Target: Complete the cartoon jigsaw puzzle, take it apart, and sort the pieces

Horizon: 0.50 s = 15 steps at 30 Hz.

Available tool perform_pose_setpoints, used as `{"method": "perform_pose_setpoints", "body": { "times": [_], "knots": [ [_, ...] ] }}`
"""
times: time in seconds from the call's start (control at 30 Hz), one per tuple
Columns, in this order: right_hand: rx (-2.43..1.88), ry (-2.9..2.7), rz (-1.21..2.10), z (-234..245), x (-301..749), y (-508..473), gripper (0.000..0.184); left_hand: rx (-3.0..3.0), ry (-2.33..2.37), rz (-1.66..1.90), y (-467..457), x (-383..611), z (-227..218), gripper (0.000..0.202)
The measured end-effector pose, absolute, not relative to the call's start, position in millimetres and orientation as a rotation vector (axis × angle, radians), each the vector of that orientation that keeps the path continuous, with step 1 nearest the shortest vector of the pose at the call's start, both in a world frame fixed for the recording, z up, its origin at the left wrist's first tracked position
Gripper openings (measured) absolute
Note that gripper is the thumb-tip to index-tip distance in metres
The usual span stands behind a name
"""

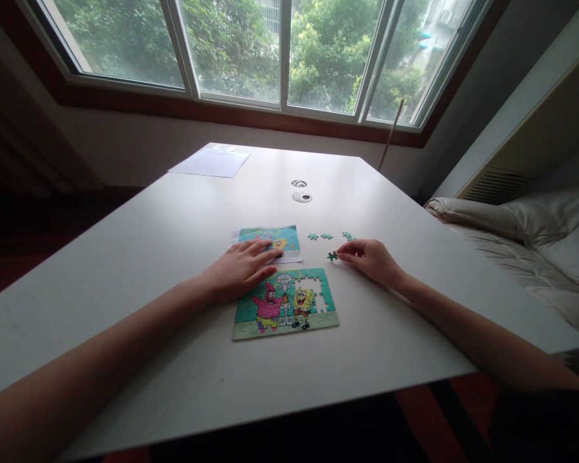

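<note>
A cartoon jigsaw puzzle (270,315) lies on the white table, with a gap in its upper right part where white shows through. Just behind it is a reference picture sheet (289,233) with similar cartoon figures. My left hand (244,267) lies flat with fingers stretched out, over the sheet's lower left and the puzzle's upper left corner. To the right of the sheet, my right hand (367,258) pinches a green puzzle piece (332,256) between thumb and fingertips. Several loose green puzzle pieces (327,236) lie beyond that hand, some of them partly behind its fingers.
The white table (183,379) narrows toward the window. A sheet of paper (212,162) lies at its far left corner. Two small round items (302,197) sit near the middle back. A light padded sofa (521,238) stands to the right, and a thin stick (390,136) leans behind the table.
</note>
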State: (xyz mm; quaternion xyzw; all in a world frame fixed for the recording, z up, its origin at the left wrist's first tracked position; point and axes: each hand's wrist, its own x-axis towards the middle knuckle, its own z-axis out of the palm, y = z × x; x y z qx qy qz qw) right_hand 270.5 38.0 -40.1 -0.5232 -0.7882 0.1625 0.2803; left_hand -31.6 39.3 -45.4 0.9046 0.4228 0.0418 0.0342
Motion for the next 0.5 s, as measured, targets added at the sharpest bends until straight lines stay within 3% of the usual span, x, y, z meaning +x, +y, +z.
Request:
{"method": "perform_pose_setpoints", "body": {
  "times": [0.5],
  "knots": [
    [-1.216, -2.232, 0.187, -48.8, 276.3, 44.8, 0.009, 2.785, 1.286, 0.151, 39.0, -31.5, -45.2, 0.047]
  ]
}}
